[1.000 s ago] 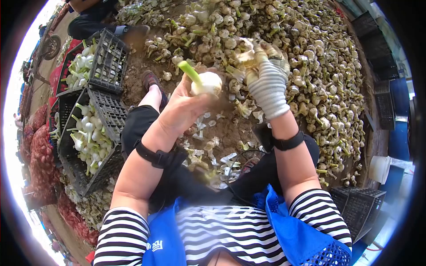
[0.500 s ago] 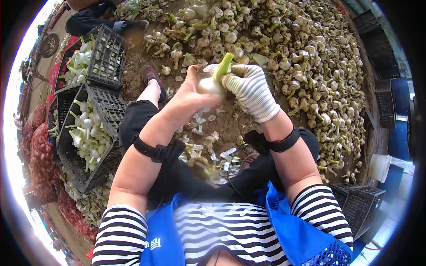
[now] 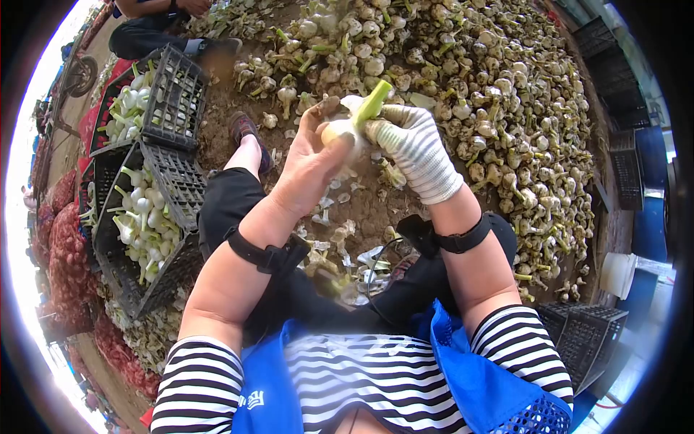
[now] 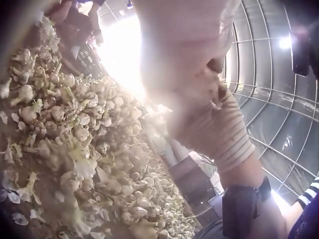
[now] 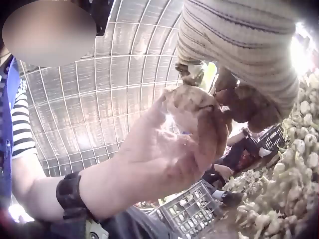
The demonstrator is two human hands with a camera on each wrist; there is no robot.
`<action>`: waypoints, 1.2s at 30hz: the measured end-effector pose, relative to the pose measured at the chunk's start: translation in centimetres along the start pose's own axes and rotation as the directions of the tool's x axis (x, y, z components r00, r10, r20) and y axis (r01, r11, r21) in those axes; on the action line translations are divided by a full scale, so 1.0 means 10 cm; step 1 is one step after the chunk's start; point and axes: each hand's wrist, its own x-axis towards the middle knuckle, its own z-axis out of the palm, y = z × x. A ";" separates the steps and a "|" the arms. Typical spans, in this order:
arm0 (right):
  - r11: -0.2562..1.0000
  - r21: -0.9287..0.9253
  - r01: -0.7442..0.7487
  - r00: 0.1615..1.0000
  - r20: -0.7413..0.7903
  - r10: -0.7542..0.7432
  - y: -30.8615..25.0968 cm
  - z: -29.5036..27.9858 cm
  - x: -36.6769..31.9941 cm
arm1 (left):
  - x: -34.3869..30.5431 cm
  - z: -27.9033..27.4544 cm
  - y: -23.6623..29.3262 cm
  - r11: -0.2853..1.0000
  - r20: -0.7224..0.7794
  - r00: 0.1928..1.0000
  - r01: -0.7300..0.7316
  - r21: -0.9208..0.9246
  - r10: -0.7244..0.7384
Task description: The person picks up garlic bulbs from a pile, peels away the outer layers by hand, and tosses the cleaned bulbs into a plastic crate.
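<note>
In the head view a pale garlic bulb (image 3: 337,132) with a thick green stem (image 3: 372,101) is held in front of the body. My bare left hand (image 3: 305,160) grips the bulb, thumb on the near side and fingers around the far side. At the stem's base, my right hand (image 3: 421,150), in a striped knit glove, pinches with thumb and fingers. In the right wrist view the bulb (image 5: 187,103) shows brownish outer skin between the bare fingers and the gloved hand. Strong glare in the left wrist view leaves the bulb hidden behind the left hand (image 4: 184,55).
A large heap of garlic (image 3: 513,145) spreads ahead and right. Crates of cleaned garlic (image 3: 173,101) stand at left, near red mesh sacks (image 3: 69,253). Peeled skins (image 3: 347,246) litter the ground between the legs. Another person (image 3: 148,32) sits at the far left.
My gloved right hand, apart and holding loose skin a second ago, has come left to the stem's base. The bulb has turned, its stem now pointing up and right.
</note>
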 end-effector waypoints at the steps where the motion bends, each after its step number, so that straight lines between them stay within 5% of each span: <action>1: 0.998 -0.055 0.000 1.000 -0.022 -0.001 0.03 -0.03 0.02 | -0.01 0.01 -0.02 1.000 -0.001 1.000 0.001 0.000 -0.001; 4: 1.000 -0.005 -0.024 0.996 -0.084 0.023 0.11 -0.03 0.04 | -0.01 0.04 -0.03 0.995 -0.034 0.999 -0.006 0.095 0.009; 6: 0.974 0.225 -0.020 0.996 -0.082 0.039 0.10 0.02 0.02 | 0.01 0.02 0.07 0.880 0.055 0.936 0.347 -0.324 -0.349; 7: 0.974 0.225 -0.020 0.996 -0.082 0.039 0.07 0.03 0.00 | 0.02 -0.01 0.07 0.880 0.056 0.936 0.347 -0.324 -0.348; 10: 0.909 0.414 0.044 0.999 0.009 -0.052 0.10 0.02 0.06 | 0.09 -0.11 0.06 0.723 0.381 0.868 0.483 -0.494 -0.319; 11: 0.911 0.411 0.044 0.998 0.014 -0.055 0.12 0.04 0.07 | 0.09 -0.08 0.03 0.726 0.381 0.870 0.478 -0.495 -0.313; 13: 0.922 0.387 -0.025 1.000 0.010 0.023 0.15 0.07 0.07 | 0.07 0.12 0.01 0.877 -0.091 0.930 0.298 -0.378 -0.355; 15: 0.945 0.326 0.008 0.999 0.027 -0.018 0.23 0.03 0.06 | 0.05 0.03 0.01 0.883 -0.119 0.925 0.297 -0.363 -0.360; 17: 0.991 0.033 0.127 0.992 0.017 -0.128 0.16 0.07 0.02 | 0.08 -0.13 0.04 0.799 0.115 0.912 0.402 -0.446 -0.395; 19: 0.989 0.065 0.131 0.990 0.045 -0.134 0.21 0.00 0.09 | 0.13 -0.14 0.06 0.875 0.051 0.920 0.386 -0.293 -0.389; 21: 0.987 -0.067 0.148 0.968 -0.192 -0.159 0.25 -0.05 0.19 | 0.20 -0.05 0.05 0.963 -0.215 0.961 0.213 0.165 -0.175; 22: 0.934 -0.342 0.104 0.950 -0.245 -0.195 0.25 -0.07 0.21 | 0.14 -0.02 -0.11 0.747 -0.120 0.927 -0.205 0.632 0.356; 23: 0.935 -0.338 0.103 0.950 -0.245 -0.194 0.26 -0.05 0.19 | 0.10 -0.03 -0.10 0.746 -0.121 0.927 -0.203 0.635 0.355; 25: 0.677 -0.682 0.275 0.894 -0.077 -0.441 0.19 0.03 0.09 | 0.07 0.00 -0.03 0.768 0.038 0.949 -0.277 0.578 0.314; 27: 0.878 -0.459 0.139 0.981 -0.058 -0.186 -0.08 -0.01 0.00 | 0.05 -0.14 0.20 0.992 0.035 0.999 -0.021 0.126 0.017; 29: 0.988 0.074 0.138 0.990 -0.049 -0.135 -0.04 -0.03 -0.02 | 0.05 -0.19 0.39 0.956 0.185 0.956 0.256 -0.144 -0.228; 30: 0.987 0.075 0.139 0.990 -0.049 -0.136 -0.01 -0.05 -0.01 | 0.08 -0.19 0.38 0.956 0.185 0.956 0.256 -0.143 -0.228; 31: 0.991 0.031 0.132 0.989 -0.065 -0.130 0.03 -0.08 0.01 | 0.14 -0.18 0.36 0.991 0.083 0.992 0.086 0.098 -0.095; 32: 0.992 -0.013 0.125 0.988 -0.087 -0.126 0.05 -0.11 0.01 | 0.18 -0.18 0.32 0.936 0.023 0.998 -0.066 0.345 0.061; 33: 0.921 -0.343 0.185 0.972 -0.073 -0.223 0.00 -0.09 -0.03 | 0.18 -0.14 0.34 0.358 0.152 0.908 -0.302 0.884 0.390; 35: 0.760 -0.601 0.249 0.956 0.027 -0.291 0.08 -0.10 -0.06 | 0.03 0.02 0.33 0.066 0.332 0.869 -0.380 0.922 0.366; 36: 0.654 -0.663 0.365 0.910 0.106 -0.401 0.08 -0.06 -0.08 | 0.03 0.01 0.32 0.066 0.333 0.870 -0.381 0.922 0.363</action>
